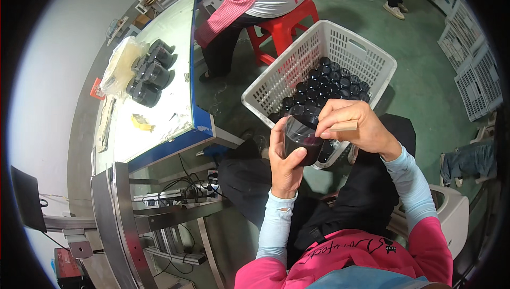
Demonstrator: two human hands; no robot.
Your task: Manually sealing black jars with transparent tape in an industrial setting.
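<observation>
My left hand [285,171] is wrapped round a dark see-through cup [302,139], tilted over my lap. At the cup's right side, my right hand [364,127] is closed on a thin flat tan strip [344,126]. Its fingertips meet the cup wall near the rim; whether they press on it I cannot tell. Just beyond my hands, a pale grey slotted crate [372,59] holds many dark round cups [333,76], and my hands hide part of its near side.
On the left stands a white-topped table [172,95] with a blue edge, bearing several dark cups [154,74], a plastic bag [119,68] and a yellow scrap [141,123]. Beyond it, a person sits on a red stool [281,26]. Cables [186,185] hang below the table.
</observation>
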